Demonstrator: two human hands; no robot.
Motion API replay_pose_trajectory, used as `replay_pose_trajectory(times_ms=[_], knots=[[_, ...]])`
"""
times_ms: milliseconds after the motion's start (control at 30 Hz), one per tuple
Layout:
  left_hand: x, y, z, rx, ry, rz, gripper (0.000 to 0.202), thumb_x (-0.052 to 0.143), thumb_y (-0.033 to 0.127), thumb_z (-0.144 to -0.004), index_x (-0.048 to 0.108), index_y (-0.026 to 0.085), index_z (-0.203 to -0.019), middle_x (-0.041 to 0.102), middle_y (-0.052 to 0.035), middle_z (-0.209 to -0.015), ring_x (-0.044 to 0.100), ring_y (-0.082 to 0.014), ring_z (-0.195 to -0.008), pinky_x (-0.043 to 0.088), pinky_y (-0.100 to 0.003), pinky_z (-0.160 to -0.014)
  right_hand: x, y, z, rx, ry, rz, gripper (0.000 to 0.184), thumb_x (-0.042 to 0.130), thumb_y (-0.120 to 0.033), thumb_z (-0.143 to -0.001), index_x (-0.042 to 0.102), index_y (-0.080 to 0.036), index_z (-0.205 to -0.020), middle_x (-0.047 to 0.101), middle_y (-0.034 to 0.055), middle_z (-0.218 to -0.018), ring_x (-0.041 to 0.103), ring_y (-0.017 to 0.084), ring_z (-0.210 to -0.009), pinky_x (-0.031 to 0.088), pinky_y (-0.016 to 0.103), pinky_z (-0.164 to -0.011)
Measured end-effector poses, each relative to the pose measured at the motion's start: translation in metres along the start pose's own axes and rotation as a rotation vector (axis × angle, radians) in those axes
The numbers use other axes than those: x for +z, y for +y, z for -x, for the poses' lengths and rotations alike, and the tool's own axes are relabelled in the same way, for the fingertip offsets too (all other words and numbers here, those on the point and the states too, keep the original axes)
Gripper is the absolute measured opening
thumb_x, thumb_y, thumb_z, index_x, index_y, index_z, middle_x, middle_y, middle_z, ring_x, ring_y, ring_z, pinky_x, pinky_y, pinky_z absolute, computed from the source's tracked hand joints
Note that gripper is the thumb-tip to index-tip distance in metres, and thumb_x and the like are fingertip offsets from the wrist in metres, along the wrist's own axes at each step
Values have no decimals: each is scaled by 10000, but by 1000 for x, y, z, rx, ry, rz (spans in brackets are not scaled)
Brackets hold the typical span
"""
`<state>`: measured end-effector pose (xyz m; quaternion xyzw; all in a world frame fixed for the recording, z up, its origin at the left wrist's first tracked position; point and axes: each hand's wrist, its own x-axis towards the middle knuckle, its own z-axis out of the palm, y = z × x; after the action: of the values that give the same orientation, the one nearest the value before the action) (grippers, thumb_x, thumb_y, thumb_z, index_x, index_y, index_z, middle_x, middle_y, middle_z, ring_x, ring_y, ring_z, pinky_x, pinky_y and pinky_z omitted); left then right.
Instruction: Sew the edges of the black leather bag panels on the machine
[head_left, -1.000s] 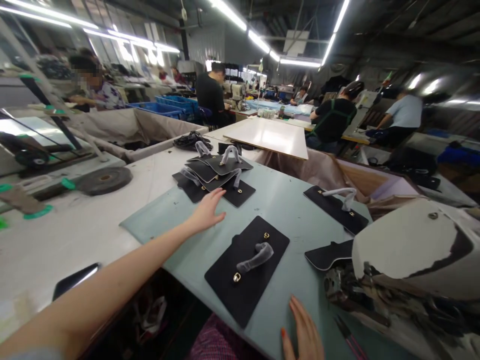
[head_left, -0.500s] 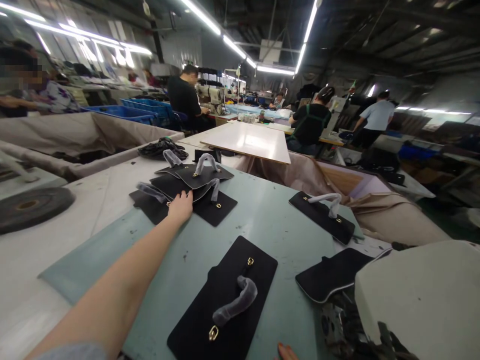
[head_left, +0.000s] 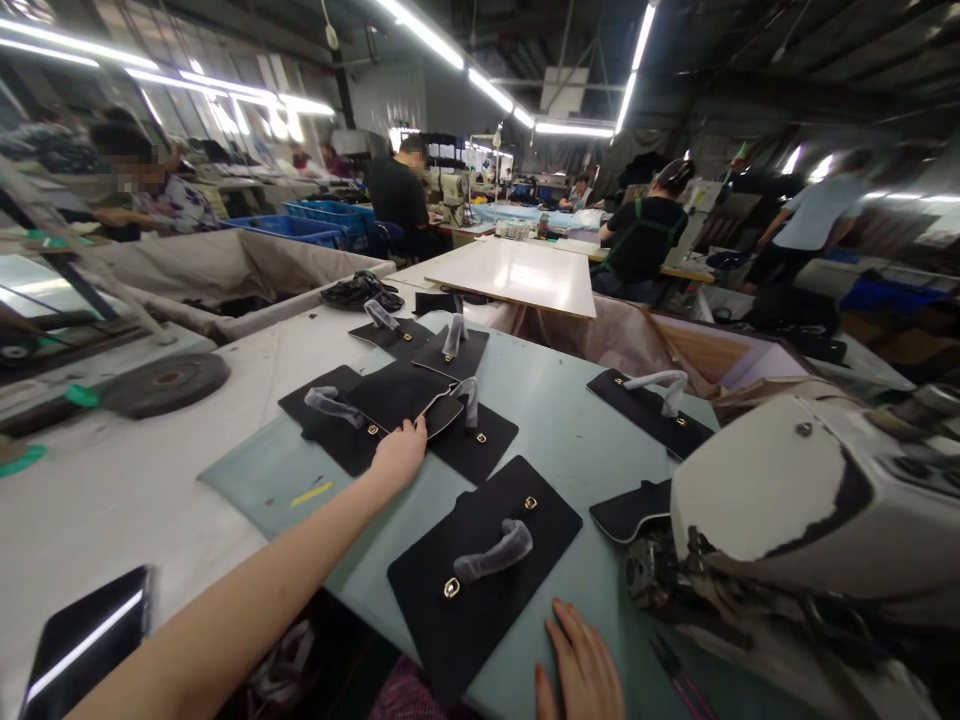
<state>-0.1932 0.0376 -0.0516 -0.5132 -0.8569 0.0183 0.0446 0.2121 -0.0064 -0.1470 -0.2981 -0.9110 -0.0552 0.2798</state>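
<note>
My left hand (head_left: 401, 455) is stretched out to a loose group of black bag panels on the green mat. Its fingers are closed on the near edge of a black bag panel (head_left: 405, 392) with a pale edge, on top of the others. Around it lie panels with plastic-wrapped handles and gold rings, such as the left panel (head_left: 319, 405) and the back panel (head_left: 469, 350). My right hand (head_left: 581, 665) rests on the mat, fingers extended, holding nothing. Between my hands lies another black bag panel (head_left: 427, 540) with a wrapped handle (head_left: 499, 555).
A sewing machine (head_left: 780, 500) stands at right, a black panel (head_left: 630, 508) beside it. Tweezers (head_left: 679, 675) lie near my right hand. A tape roll (head_left: 165, 384) and a phone (head_left: 90, 640) are at left. Several people work farther back.
The view has swung left and lower. At the pile, the panel under my left hand is now raised and shifted, and the back panels lie apart. More of my right hand shows.
</note>
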Motion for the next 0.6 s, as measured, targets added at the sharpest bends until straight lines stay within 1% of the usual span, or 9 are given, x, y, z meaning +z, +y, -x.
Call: replay_pose_trajectory(times_ms=[67, 133, 200, 300, 333, 400, 467, 500, 600], knots=[[-7, 10, 23, 26, -20, 13, 532, 309, 72, -907, 430, 28, -1423, 626, -274, -1124, 688, -314, -909, 544, -426, -747, -10, -3, -3, 1, -33, -6, 426, 557, -287, -871, 587, -182, -1282, 613, 119, -1327, 622, 314, -1163, 517, 450, -942], [-17, 16, 38, 45, -26, 30, 524, 339, 107, -900, 462, 57, -1407, 650, -253, -1079, 690, -322, -864, 543, -449, -726, -19, -9, -6, 51, -53, -24, 432, 549, -296, -887, 571, -181, -1302, 592, 122, -1346, 595, 312, -1199, 511, 456, -966], [-29, 18, 43, 64, 1, 51, 530, 407, 156, -890, 460, 95, -1413, 643, -249, -1139, 663, -357, -962, 528, -506, -788, -27, -16, -9, 97, -56, -39, 426, 546, -292, -894, 568, -184, -1305, 587, 123, -1346, 583, 306, -1210, 511, 457, -973], [-43, 21, 37, 105, 82, 92, 520, 420, 129, -900, 466, 167, -1417, 494, -225, -1417, 478, -388, -1280, 390, -596, -1012, -32, -24, -11, 140, -64, -39, 410, 551, -270, -894, 574, -178, -1293, 584, 121, -1344, 573, 299, -1219, 509, 457, -985], [-46, 21, 31, 118, 95, 111, 479, 408, 112, -913, 514, 183, -1375, 469, -200, -1451, 434, -372, -1326, 344, -593, -1060, -33, -25, -12, 147, -70, -36, 403, 555, -266, -894, 579, -174, -1286, 585, 120, -1343, 571, 297, -1220, 508, 456, -989], [-53, 17, 17, 125, 84, 164, 334, 445, 154, -945, 612, 179, -1234, 556, -161, -1358, 501, -320, -1268, 379, -551, -1054, -34, -26, -12, 153, -74, -31, 395, 559, -263, -894, 585, -172, -1278, 587, 117, -1342, 572, 294, -1218, 504, 456, -996], [-65, 2, 0, 100, 55, 230, 246, 544, 281, -942, 637, 148, -1128, 647, -108, -1161, 618, -254, -1074, 500, -469, -934, -34, -26, -12, 156, -74, -33, 403, 561, -264, -896, 580, -178, -1289, 584, 110, -1347, 572, 291, -1220, 498, 458, -1004], [-73, -10, -9, 79, 53, 265, 293, 574, 350, -930, 629, 132, -1118, 654, -81, -1101, 641, -230, -988, 537, -429, -866, -35, -26, -11, 158, -73, -37, 409, 561, -264, -896, 575, -182, -1297, 582, 107, -1352, 570, 290, -1223, 494, 457, -1009], [-110, -60, -31, -9, 137, 353, 334, 572, 400, -927, 623, 125, -1109, 655, -70, -1054, 651, -206, -909, 557, -389, -799, -34, -25, -11, 166, -62, -52, 410, 561, -267, -899, 574, -189, -1300, 580, 102, -1355, 568, 289, -1227, 482, 452, -1016]])
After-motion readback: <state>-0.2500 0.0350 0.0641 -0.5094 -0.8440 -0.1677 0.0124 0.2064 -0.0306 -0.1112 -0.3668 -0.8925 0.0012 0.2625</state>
